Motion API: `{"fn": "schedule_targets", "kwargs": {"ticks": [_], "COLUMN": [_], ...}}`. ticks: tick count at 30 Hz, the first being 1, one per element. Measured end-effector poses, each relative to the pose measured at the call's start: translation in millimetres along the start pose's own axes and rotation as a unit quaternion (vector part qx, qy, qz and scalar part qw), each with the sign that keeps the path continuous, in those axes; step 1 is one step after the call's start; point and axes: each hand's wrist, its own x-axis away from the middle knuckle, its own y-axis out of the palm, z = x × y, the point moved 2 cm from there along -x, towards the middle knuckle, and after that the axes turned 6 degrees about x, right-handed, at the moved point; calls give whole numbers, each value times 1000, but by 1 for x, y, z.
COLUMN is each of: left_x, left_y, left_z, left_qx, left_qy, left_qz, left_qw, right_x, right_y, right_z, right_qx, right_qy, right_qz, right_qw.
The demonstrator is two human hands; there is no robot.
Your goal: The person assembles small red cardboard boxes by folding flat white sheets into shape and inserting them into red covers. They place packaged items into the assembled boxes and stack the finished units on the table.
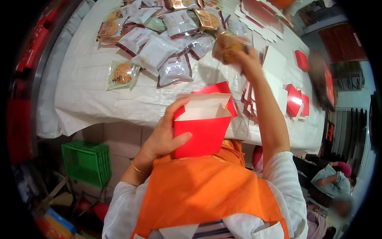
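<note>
While L hand [168, 134] clasps red box [203, 137] by L side, R hand [244, 57] pinches blurry cookie pkt [225, 47] over tbl [93, 95].

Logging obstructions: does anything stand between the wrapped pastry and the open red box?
Nothing visible blocks the way. The right hand holds the wrapped pastry; the left hand holds the red box, mouth open. Red cardboard shows past its far rim, without covering the opening.

A food-packing workroom by its look: wrapped pastries [155, 51] heaped on the sheeted surface [91, 89], upper middle; flat cartons [260, 19], upper right; green crate [102, 164], lower left; orange apron [203, 191], bottom middle.
</note>
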Motion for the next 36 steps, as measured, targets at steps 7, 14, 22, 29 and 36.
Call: {"fn": "schedule_targets", "kwargs": {"ticks": [7, 14, 22, 29, 36], "left_x": [8, 7, 3, 19, 12], "left_y": [4, 19, 34, 34, 48], "left_z": [-14, -7, -2, -22, -26], "left_qx": [31, 51, 37, 71, 81], "left_qy": [-57, -67, 7, -31, 51], "left_qz": [18, -2, 8, 46, 40], "left_qw": [998, 996, 999, 996, 995], "right_x": [115, 131, 139, 199, 232], "right_y": [22, 44, 70, 31, 49], "right_z": [-146, -146, -123, -47, -18], "right_qx": [243, 374, 376, 251, 90], "right_qy": [-308, -146, -230, -151, -85], "right_qz": [-162, -192, -223, 75, 84], "right_qw": [906, 895, 870, 953, 989]}}
